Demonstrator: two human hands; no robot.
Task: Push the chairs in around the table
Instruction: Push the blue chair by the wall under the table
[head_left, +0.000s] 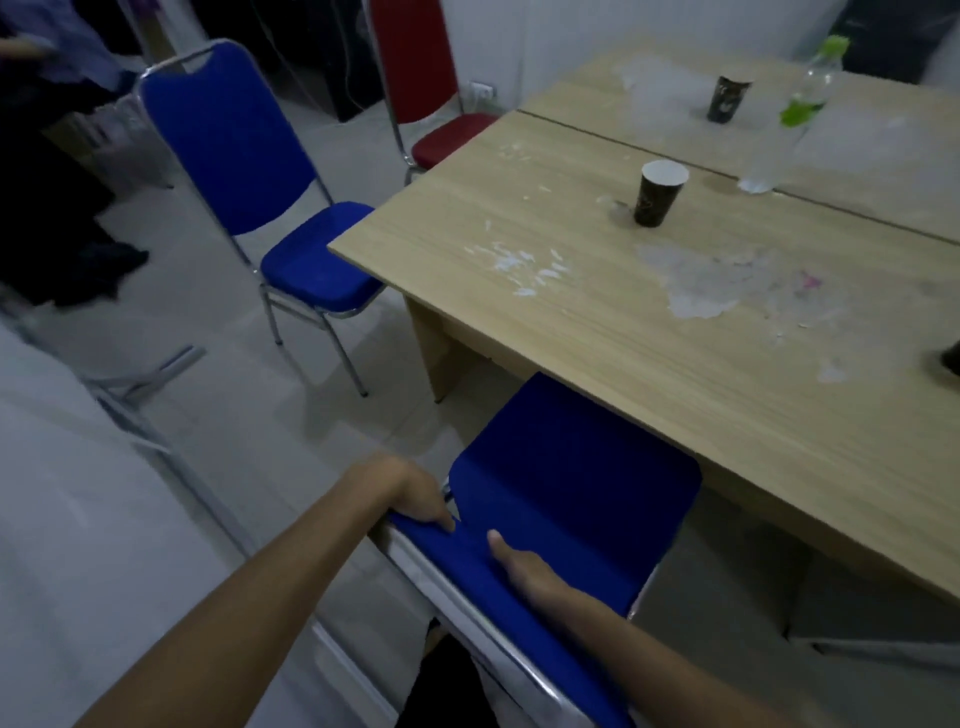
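A blue padded chair (571, 483) with a chrome frame stands right below me, its seat partly under the near edge of the light wooden table (597, 322). My left hand (415, 496) grips the top left of its backrest. My right hand (524, 566) holds the backrest top further right, thumb on the blue padding. A second blue chair (244, 150) stands at the table's left end, its seat front just under the corner. A red chair (415, 67) stands at the far left side, seat partly under the table.
Two dark paper cups (657, 195) (727, 98) and a clear bottle with a green cap (810, 88) stand on the table, with white smears. A person in dark clothes (57, 156) is at the far left. A metal frame (140, 384) lies along the left floor.
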